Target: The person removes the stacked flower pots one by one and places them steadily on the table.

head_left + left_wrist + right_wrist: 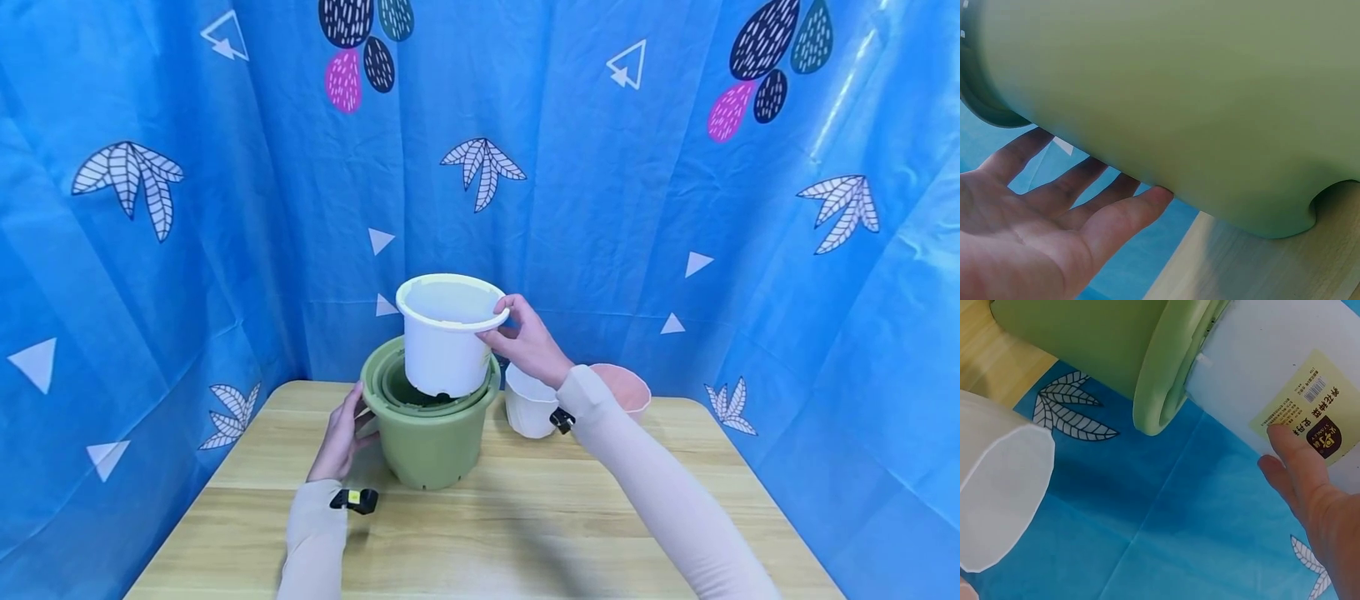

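Note:
A white flower pot [447, 354] with a label [1304, 412] on its side is tilted slightly over the opening of a large green flower pot [431, 450]. My right hand [531, 340] pinches the white pot's rim, thumb outside and fingers at the edge. Inside the large green pot sits at least one smaller green pot [392, 367], its rim showing. On the left, my left hand [339, 437] rests its fingertips against the green pot's outer wall. Those fingers [1119, 215] are spread and nearly straight in the left wrist view. The white pot's base is just within the green rim.
Behind my right forearm stand a small white ribbed pot [528, 408] and a pink pot [622, 387]. The wooden table [465, 542] runs back to blue patterned curtains [570, 208], which hang on three sides.

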Demonstrator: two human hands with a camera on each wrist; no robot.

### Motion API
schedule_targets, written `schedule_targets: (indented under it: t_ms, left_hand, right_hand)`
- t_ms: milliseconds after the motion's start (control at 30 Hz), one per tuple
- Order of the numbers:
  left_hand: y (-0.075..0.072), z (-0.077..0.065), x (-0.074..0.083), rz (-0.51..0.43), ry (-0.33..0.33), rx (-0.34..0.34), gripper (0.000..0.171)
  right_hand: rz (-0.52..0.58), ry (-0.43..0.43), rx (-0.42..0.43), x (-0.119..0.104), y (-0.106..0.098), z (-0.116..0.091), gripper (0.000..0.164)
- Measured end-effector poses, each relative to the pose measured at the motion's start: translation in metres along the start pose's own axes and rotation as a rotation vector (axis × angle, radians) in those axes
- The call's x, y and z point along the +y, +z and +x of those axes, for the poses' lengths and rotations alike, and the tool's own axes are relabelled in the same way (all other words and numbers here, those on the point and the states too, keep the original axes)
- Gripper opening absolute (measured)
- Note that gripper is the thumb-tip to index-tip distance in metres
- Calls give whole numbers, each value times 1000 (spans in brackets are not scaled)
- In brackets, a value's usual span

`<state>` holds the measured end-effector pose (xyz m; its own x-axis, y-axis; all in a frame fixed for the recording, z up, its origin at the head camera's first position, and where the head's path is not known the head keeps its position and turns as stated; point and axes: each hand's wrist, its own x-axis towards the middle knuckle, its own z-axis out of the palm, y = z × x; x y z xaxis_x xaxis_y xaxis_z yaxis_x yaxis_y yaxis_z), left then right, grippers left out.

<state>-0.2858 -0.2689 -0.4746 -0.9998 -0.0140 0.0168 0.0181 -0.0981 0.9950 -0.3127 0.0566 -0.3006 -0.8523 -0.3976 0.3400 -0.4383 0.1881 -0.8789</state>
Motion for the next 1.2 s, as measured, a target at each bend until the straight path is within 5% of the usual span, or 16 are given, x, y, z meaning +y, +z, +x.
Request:
schedule_targets:
  t_ms: [600,1200]
  left_hand:
    - [0,0,1,-20,9,-7,80]
    - [1,-3,1,-17,7,-5,78]
  right_hand:
    - [-57,-43,20,3,-21,-11,41]
    - [-54,7,48,9,-38,-25,49]
